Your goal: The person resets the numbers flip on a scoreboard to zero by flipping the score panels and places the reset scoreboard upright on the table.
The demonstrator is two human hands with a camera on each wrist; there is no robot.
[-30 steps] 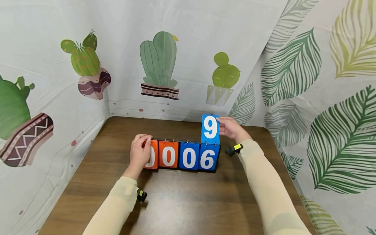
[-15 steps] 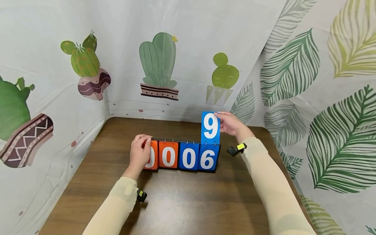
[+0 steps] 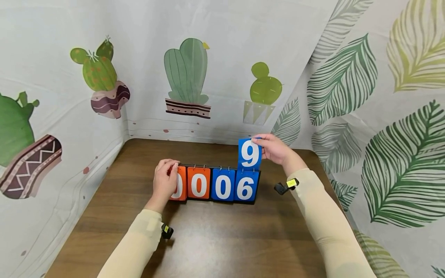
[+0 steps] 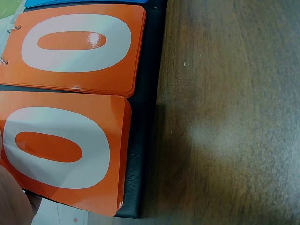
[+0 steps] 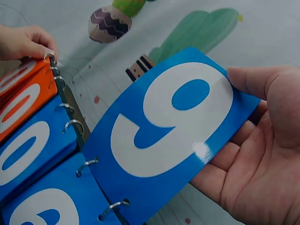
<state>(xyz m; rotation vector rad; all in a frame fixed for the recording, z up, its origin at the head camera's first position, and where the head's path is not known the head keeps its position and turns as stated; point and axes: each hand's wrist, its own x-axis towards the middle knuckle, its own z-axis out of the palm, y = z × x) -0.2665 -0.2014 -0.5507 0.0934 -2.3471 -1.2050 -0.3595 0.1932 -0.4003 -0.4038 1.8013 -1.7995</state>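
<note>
A flip scoreboard point(image 3: 223, 184) stands on the table, its four digit stacks reading 0, 0, 0 and 6: orange on the left, blue on the right. My left hand point(image 3: 165, 180) grips its upper left corner and covers part of the leftmost orange zero card point(image 4: 65, 145). At the other end, my right hand point(image 3: 276, 150) pinches the blue 9 card point(image 5: 173, 115) by its free outer corner, thumb in front and fingers behind. That card is raised above the rings point(image 5: 112, 208), over the blue 6 card point(image 3: 245, 186).
The brown wooden table point(image 3: 215, 239) extends in front of the scoreboard and to both sides. Behind it hangs a white cloth point(image 3: 146, 77) printed with cacti; a leaf-patterned cloth point(image 3: 399, 162) hangs at the right.
My right hand has shifted slightly right, first up and then a little down, and the 9 card now leans more toward me. The left hand keeps its place on the scoreboard.
</note>
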